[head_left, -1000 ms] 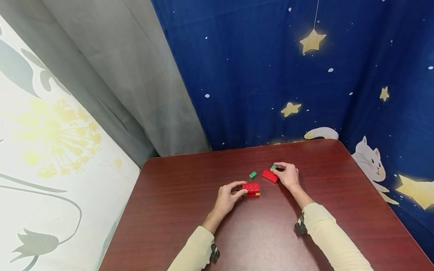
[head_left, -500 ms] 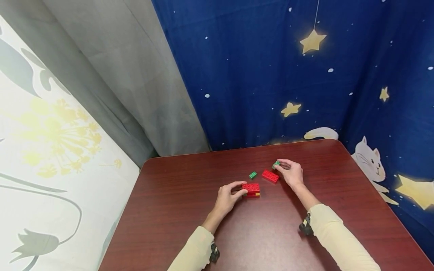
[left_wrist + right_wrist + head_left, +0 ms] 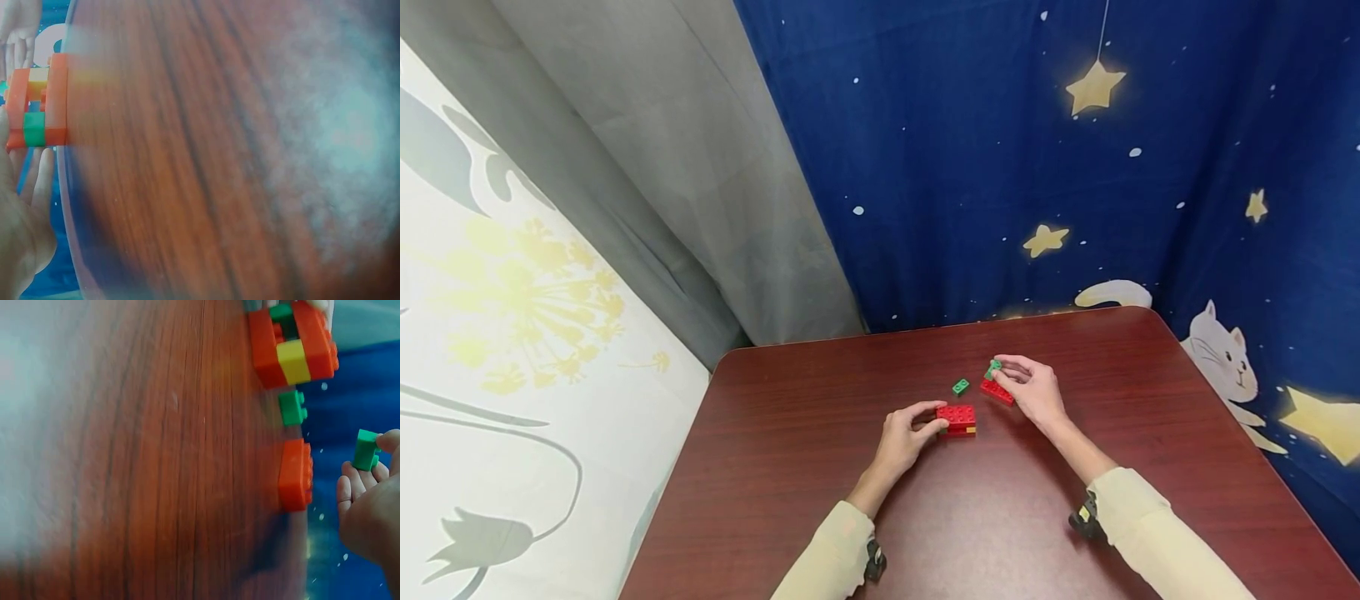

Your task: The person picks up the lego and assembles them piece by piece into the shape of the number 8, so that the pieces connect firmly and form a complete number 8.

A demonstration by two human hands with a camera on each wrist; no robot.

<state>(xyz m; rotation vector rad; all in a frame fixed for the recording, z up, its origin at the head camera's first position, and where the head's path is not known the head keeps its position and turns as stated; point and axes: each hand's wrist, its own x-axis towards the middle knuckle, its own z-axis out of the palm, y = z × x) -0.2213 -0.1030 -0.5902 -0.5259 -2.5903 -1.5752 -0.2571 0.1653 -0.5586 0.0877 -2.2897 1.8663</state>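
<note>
My left hand holds a block stack by its left end, on the table. Two red bricks form its top and bottom, with a yellow brick and a green brick set between them and a gap in the middle. Between thumb and fingers, my right hand pinches a small green brick, raised off the table. In the head view this brick overlaps the far edge of a loose red brick. A second small green brick lies between that red brick and the stack.
The dark red-brown wooden table has rounded far corners. Behind it hang a grey curtain and a blue curtain with stars. A white patterned cloth is on the left.
My right hand has lifted the small green brick off the table, first rightward, then back left over the loose red brick. The left hand and the stack have stayed in place.
</note>
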